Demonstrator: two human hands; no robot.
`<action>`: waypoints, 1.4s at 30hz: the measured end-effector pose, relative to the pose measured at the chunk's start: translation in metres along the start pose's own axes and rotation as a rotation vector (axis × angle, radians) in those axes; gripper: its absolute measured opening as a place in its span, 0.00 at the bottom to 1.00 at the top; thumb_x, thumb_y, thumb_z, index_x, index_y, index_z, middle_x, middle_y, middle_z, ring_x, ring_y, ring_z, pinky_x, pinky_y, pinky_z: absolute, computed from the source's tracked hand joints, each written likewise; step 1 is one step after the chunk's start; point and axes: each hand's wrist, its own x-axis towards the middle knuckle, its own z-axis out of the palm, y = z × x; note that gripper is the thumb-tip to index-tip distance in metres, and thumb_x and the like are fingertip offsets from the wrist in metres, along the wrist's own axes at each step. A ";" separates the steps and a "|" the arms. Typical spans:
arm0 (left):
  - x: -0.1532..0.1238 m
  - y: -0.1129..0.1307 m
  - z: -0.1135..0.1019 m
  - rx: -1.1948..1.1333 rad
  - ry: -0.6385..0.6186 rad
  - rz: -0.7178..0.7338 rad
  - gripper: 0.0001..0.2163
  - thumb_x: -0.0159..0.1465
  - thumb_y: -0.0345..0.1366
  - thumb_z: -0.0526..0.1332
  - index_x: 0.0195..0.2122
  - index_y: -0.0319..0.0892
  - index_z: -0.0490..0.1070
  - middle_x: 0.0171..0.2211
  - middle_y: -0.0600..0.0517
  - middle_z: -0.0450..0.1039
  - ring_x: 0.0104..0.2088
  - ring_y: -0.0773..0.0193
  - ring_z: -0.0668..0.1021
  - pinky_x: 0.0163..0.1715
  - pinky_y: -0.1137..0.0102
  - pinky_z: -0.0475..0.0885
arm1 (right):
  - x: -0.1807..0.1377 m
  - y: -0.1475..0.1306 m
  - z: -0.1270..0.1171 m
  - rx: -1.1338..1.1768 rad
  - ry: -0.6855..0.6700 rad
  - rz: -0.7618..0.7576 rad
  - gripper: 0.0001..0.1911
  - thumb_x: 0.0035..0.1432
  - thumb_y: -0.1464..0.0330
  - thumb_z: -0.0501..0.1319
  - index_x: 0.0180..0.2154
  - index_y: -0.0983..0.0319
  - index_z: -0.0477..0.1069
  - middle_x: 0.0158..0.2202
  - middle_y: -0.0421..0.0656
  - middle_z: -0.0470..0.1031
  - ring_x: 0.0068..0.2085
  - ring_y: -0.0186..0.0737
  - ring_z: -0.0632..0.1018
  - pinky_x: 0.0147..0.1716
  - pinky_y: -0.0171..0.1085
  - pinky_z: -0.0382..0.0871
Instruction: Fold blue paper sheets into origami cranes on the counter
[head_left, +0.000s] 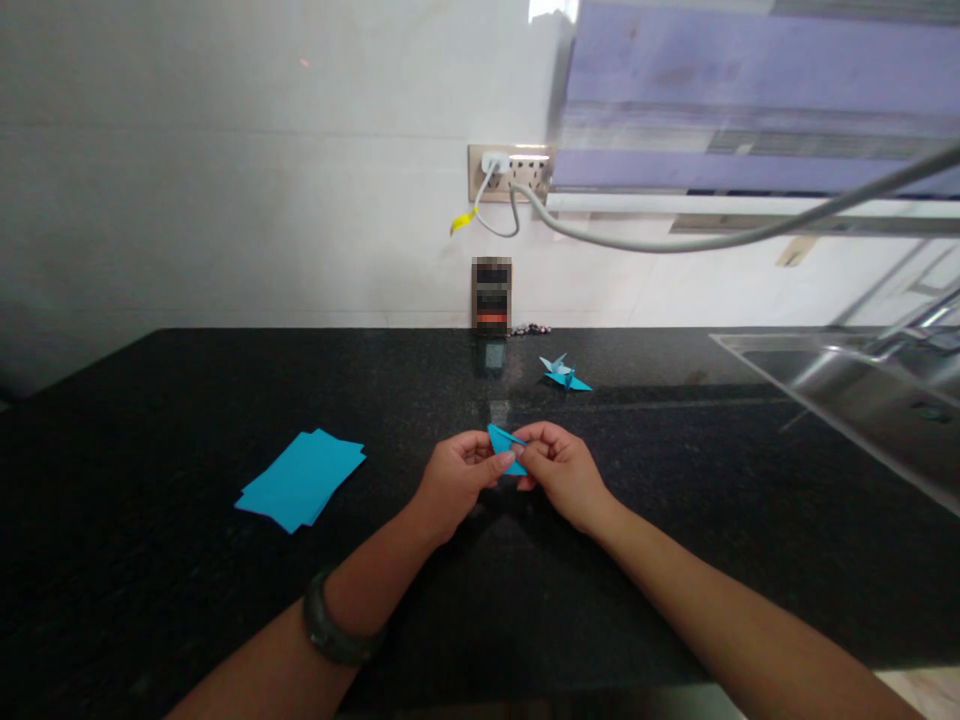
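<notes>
The left hand [454,478] pinches the left side of a small, bright blue, pointed piece of folded paper [502,447] between thumb and fingers, while the right hand [566,475] grips its right side the same way; the paper sits between the two hands, one corner pointing up. Beyond the right hand, a pale blue folded-paper bird [556,366] and a brighter blue folded-paper bird [568,381] lie close together on the glossy black bench [187,610]. Well left of the left hand lies an uneven stack of flat blue paper sheets [300,482].
</notes>
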 end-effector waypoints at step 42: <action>0.002 0.000 0.001 -0.346 0.026 -0.196 0.06 0.57 0.34 0.61 0.33 0.36 0.71 0.33 0.47 0.77 0.31 0.66 0.79 0.27 0.76 0.72 | 0.002 0.011 -0.009 -0.446 0.232 -0.393 0.10 0.52 0.66 0.59 0.37 0.60 0.64 0.29 0.39 0.65 0.26 0.32 0.68 0.27 0.34 0.64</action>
